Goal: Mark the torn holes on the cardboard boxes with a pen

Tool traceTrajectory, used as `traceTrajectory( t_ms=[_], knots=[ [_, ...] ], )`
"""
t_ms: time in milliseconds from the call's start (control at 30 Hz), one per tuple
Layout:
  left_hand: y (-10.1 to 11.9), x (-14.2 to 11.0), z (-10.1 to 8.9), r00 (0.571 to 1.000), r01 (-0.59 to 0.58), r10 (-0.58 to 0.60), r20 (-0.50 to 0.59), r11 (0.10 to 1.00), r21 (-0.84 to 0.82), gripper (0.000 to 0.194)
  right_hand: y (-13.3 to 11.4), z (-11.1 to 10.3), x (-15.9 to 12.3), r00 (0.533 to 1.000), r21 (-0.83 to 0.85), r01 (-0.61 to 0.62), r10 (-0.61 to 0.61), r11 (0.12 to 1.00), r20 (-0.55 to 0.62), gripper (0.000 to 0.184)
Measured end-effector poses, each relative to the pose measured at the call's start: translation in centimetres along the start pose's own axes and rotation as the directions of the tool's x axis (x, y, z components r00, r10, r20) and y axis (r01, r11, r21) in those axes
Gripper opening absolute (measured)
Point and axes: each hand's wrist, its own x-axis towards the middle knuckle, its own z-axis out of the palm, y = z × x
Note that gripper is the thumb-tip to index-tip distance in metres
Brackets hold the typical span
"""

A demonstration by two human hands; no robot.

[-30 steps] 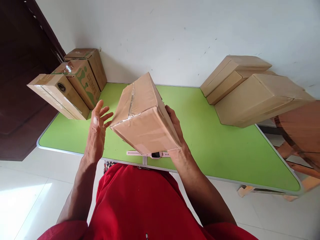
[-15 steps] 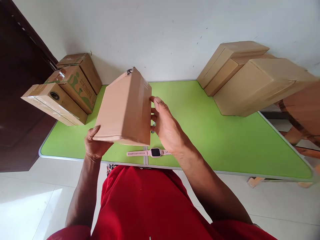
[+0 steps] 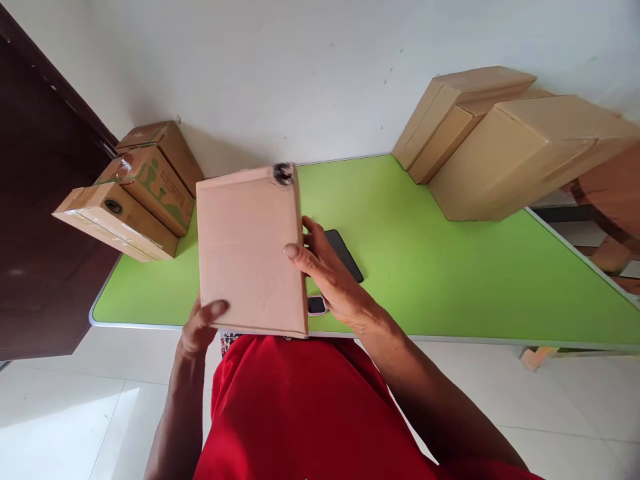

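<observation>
Between my hands I hold a plain brown cardboard box (image 3: 250, 250), raised above the green table, its broad face toward me. A dark scuffed patch marks its top right corner. My left hand (image 3: 200, 327) grips the lower left corner, thumb on the face and fingers hidden behind. On the right edge, my right hand (image 3: 327, 270) is closed with its thumb over the face and its fingers along the side. Just under that hand lies a smartwatch (image 3: 317, 305) with a dark screen, its strap mostly covered. A black phone (image 3: 345, 255) rests behind my right hand, partly hidden by it.
Several cardboard boxes (image 3: 150, 183) stand at the table's left end, one with green print. More plain boxes (image 3: 500, 153) stand at the back right against the white wall (image 3: 320, 80). The green table (image 3: 450, 287) has a metal edge. A dark door (image 3: 45, 200) is at far left.
The box has turned so its broad face is toward me, and it has come lower and nearer. My right thumb has moved onto its face. The phone has come into view.
</observation>
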Motion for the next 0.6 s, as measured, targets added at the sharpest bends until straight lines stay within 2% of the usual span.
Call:
traceTrajectory(
  t_ms=[100, 200, 333, 500, 600],
  knots=[
    [0.5, -1.9, 0.3, 0.999, 0.022, -0.024, 0.029, 0.998, 0.063, 0.078, 0.5, -0.5, -1.0, 1.000, 0.005, -0.002, 0.001, 1.000, 0.031, 0.115],
    [0.8, -2.6, 0.9, 1.000, 0.014, -0.014, 0.007, 0.997, 0.071, 0.079, 1.1, -0.9, -1.9, 0.997, 0.003, 0.015, -0.015, 1.000, 0.077, 0.120],
    [0.9, -1.8, 1.5, 0.999, 0.027, -0.025, -0.029, 0.997, 0.077, 0.075, 2.3, -1.3, -2.7, 0.988, -0.003, 0.005, -0.004, 1.000, 0.153, 0.122],
    [1.4, -0.6, 1.8, 0.998, 0.038, -0.035, -0.052, 0.997, 0.061, 0.077, 2.9, -1.2, -3.8, 0.989, -0.027, -0.036, 0.040, 0.999, 0.143, 0.121],
    [2.0, 0.4, 1.6, 0.997, -0.055, 0.059, -0.053, 0.996, 0.067, 0.079, 3.0, -1.2, -4.3, 0.985, -0.026, -0.040, 0.043, 0.999, 0.170, 0.121]
  ],
)
